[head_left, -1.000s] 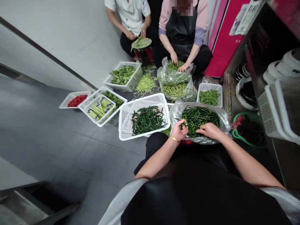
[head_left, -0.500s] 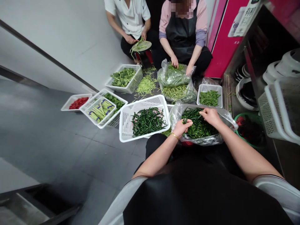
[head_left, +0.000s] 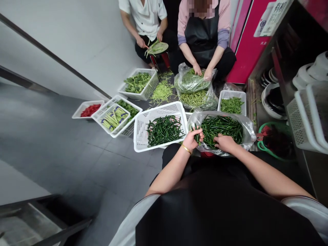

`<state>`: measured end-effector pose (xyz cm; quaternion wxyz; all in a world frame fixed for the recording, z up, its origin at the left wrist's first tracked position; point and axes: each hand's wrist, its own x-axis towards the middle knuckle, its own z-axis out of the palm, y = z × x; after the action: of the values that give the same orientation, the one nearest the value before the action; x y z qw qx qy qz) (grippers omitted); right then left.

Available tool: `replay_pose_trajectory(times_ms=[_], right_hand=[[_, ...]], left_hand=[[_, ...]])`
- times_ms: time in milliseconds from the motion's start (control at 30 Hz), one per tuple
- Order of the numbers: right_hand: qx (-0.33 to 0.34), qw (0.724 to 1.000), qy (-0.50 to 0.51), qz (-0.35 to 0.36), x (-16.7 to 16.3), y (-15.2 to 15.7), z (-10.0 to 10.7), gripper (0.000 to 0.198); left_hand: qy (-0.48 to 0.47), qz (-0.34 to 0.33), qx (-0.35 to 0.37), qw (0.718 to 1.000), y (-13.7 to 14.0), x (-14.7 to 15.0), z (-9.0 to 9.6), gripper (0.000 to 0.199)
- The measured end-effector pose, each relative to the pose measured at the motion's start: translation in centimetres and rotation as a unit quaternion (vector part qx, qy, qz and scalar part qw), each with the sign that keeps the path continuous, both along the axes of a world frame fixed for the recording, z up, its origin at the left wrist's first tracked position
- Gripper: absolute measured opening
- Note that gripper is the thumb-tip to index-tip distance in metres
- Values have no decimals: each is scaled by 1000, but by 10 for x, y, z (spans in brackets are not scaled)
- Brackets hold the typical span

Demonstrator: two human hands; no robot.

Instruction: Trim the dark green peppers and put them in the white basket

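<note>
My left hand (head_left: pixel 194 139) is closed around a small bunch of dark green chili peppers (head_left: pixel 196 136), at the left edge of a clear plastic bag (head_left: pixel 249 131). A heap of long green chilies (head_left: pixel 223 127) fills the open bag, which rests in front of my lap. My right hand (head_left: pixel 225 142) dips into the near side of the heap with its fingers bent together. What its fingertips pinch is hidden. Left of the bag stands a white perforated basket (head_left: pixel 136 138) with more green chilies (head_left: pixel 164 131) lying in it.
Two people sit opposite; one person's hands (head_left: pixel 202 72) are in a bag of green stems (head_left: pixel 193 97). White baskets of leafy greens (head_left: pixel 137 82), bundled stalks (head_left: pixel 115 118) and red peppers (head_left: pixel 90 110) stand left. At right are a green basket (head_left: pixel 263 147) and a shelf with white containers.
My right hand has moved from the upper part of the heap down to its near side. My left hand has shifted slightly left and turned, with chilies showing in its grip.
</note>
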<state>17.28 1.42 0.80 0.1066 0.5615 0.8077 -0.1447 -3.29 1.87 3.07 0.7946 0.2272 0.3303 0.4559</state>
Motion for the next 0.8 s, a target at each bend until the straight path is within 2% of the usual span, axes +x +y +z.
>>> replay_pose_trajectory(times_ms=[67,200,300,400,500,633,733,800], right_hand=[[-14,997,-66,43,-5,-6,-3,26],[17,998,-61,-9,10,4,10,27],[38,996,-4,-75,24,9,28,26],[58,983,145,-92,20,-2,33,26],[60,958,271,-68,2,-23,23,29],[36,944,327,-34,-15,-42,13,45],[23,929,359,89,-14,-42,20,47],[-13,935,324,145,-7,-32,28,45]], left_hand=[[-16,-14,-5,1000,-2,-4,-1,36],[-4,-47,-10,999,-6,-1,-7,38],[49,-58,-26,997,-7,9,-13,39],[73,-36,-55,995,-9,24,-18,42],[75,-26,-61,995,-15,35,-21,42],[62,4,-52,997,-24,36,-26,43],[47,-9,-89,995,-27,33,-31,39],[37,-15,-118,992,-25,30,-34,33]])
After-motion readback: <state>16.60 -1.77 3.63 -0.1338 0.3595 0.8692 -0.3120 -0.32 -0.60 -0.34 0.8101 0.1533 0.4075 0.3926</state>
